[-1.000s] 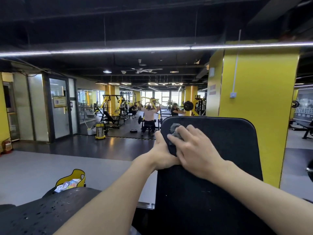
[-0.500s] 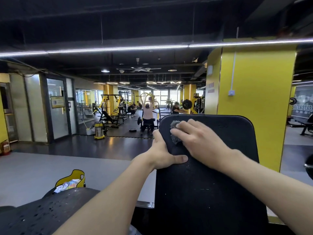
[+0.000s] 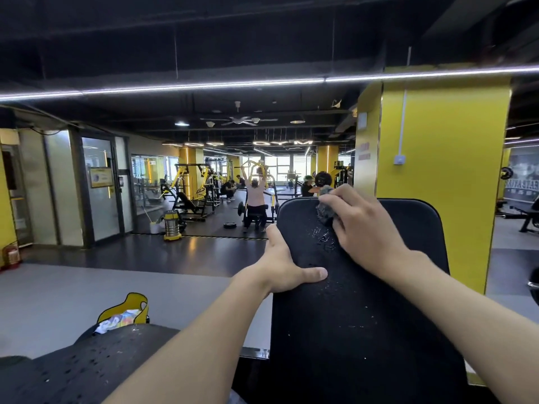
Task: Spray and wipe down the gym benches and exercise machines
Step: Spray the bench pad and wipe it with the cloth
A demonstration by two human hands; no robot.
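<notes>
A black padded backrest of a gym bench stands upright in front of me, dotted with spray droplets. My right hand grips a dark grey cloth and presses it against the pad near its top edge. My left hand grips the pad's left edge, thumb lying across the front face, fingers hidden behind it. No spray bottle is in view.
A second black pad, wet with droplets, lies at the lower left. A yellow bag sits on the floor beyond it. A yellow pillar stands right behind the backrest. People train on machines far back; a metal vacuum stands at mid-left.
My right hand has slid the cloth up and to the right, reaching the pad's top edge. My left thumb has come round onto the front face of the pad.
</notes>
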